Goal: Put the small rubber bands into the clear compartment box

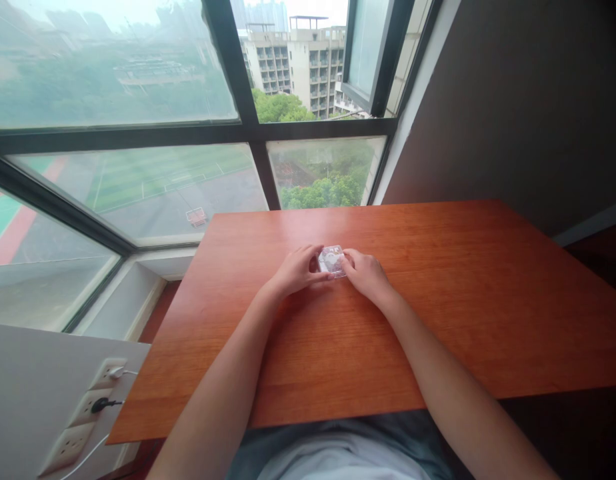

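Observation:
A small clear plastic case (331, 261) with something whitish inside is between my two hands, over the far middle of the wooden table. My left hand (301, 268) curves round its left side, thumb near the front edge and fingers at the back corner. On the right side, my right hand (362, 269) grips the case, its thumb lying on the top face. What exactly is inside the case is too small to make out.
The reddish-brown wooden table (478, 287) reaches to the window (258, 133) at the back. A dark wall (528, 113) rises on the right. At lower left, wall sockets (85, 407) hold a white plug and a black plug with cables.

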`<state>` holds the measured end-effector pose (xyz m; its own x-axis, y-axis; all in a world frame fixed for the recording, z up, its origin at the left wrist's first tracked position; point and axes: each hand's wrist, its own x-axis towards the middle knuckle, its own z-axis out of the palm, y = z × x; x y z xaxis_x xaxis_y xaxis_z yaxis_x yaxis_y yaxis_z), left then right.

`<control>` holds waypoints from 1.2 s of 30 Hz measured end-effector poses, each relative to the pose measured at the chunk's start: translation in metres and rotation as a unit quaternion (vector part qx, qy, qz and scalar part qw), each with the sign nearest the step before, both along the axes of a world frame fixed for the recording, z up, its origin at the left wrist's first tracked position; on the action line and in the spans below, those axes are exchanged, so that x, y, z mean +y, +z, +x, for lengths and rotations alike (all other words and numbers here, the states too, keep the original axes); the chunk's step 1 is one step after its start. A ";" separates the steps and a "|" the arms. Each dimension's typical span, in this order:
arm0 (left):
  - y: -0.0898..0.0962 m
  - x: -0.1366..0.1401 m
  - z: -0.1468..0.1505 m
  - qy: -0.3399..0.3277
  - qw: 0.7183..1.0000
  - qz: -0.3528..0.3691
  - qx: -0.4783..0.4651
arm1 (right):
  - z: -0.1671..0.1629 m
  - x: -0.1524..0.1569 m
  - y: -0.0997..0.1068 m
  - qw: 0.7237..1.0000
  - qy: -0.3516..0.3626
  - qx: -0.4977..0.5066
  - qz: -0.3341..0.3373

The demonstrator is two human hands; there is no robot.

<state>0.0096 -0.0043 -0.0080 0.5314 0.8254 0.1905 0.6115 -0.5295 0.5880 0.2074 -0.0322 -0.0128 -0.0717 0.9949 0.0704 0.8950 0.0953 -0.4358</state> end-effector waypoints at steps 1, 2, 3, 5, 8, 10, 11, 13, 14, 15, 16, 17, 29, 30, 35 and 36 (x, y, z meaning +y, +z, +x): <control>0.000 0.000 0.000 0.001 1.000 0.001 0.004 | 0.000 0.000 0.000 1.000 -0.002 -0.003 0.000; 0.000 0.000 0.000 0.001 1.000 0.001 0.006 | 0.000 0.000 -0.001 1.000 -0.002 -0.006 -0.001; 0.000 -0.001 0.000 0.002 1.000 0.001 0.009 | 0.000 0.000 0.000 1.000 -0.002 -0.009 -0.001; 0.000 -0.001 0.001 0.003 1.000 0.004 0.011 | -0.001 -0.001 0.001 1.000 -0.001 -0.018 -0.004; -0.002 -0.001 0.000 0.012 1.000 0.006 0.011 | -0.003 -0.003 0.005 0.999 -0.003 -0.046 -0.019; -0.004 0.000 0.000 0.016 1.000 0.005 0.009 | -0.005 -0.005 0.008 0.997 -0.008 -0.072 -0.034; -0.005 0.001 0.000 0.016 1.000 0.005 0.007 | -0.006 -0.005 0.009 0.996 -0.010 -0.083 -0.041; -0.006 0.002 -0.001 0.014 1.000 0.004 0.003 | -0.007 -0.006 0.011 0.994 -0.013 -0.094 -0.050; -0.007 0.002 -0.001 0.013 1.000 0.002 0.003 | -0.007 -0.006 0.011 0.994 -0.012 -0.095 -0.053; -0.007 0.002 -0.001 0.012 1.000 0.001 0.003 | -0.007 -0.006 0.011 0.994 -0.011 -0.094 -0.057; -0.007 0.002 -0.001 0.011 1.000 0.000 0.004 | -0.007 -0.006 0.011 0.994 -0.011 -0.091 -0.059; -0.007 0.002 -0.001 0.010 1.000 0.001 0.006 | -0.007 -0.006 0.011 0.994 -0.012 -0.089 -0.059; -0.004 -0.007 0.007 0.011 0.995 0.065 0.076 | -0.005 -0.005 0.010 0.993 0.011 -0.101 -0.053; -0.005 -0.007 0.008 0.016 0.994 0.070 0.084 | -0.005 -0.005 0.010 0.993 0.011 -0.103 -0.052; -0.007 -0.007 0.010 0.020 0.989 0.090 0.117 | -0.007 -0.005 0.009 0.993 0.004 -0.104 -0.048; -0.007 -0.007 0.010 0.019 0.988 0.093 0.121 | -0.007 -0.005 0.009 0.993 0.002 -0.106 -0.049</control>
<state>0.0194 -0.0118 -0.0155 0.5500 0.8080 0.2115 0.7434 -0.5890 0.3169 0.2001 -0.0375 -0.0039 -0.0778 0.9960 -0.0444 0.9674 0.0647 -0.2447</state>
